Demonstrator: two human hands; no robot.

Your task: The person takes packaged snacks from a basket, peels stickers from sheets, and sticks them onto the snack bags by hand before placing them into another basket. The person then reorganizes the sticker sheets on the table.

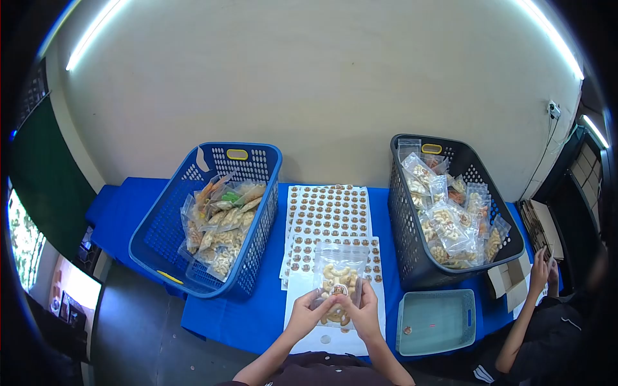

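Gripping a clear bag (337, 271) of pale, curled pieces from both sides, the fingers of the left hand (306, 315) and right hand (365, 316) are closed in on its lower half. Both thumbs lie across the front, tips nearly meeting at the round sticker (338, 291); the other fingers curl round the edges and partly behind. From where I stand, the bag's long axis runs away from the person's body toward the wall (360, 83), its flat, unfilled end pointing that way and its filled end toward the person. Both forearms slant up and inward from the person's sides, wrists well apart, mirroring each other.

Under the bag are sheets of round stickers (328, 209), laid overlapping on the blue-covered surface (219, 321). To the person's left stands a blue basket (248, 281), and to the right a dark basket (444, 276), both carrying filled bags. Just in front of the dark one sits a shallow greenish tray (434, 309). Farther right, another person's hand (539, 273) is raised near some cardboard (512, 276).
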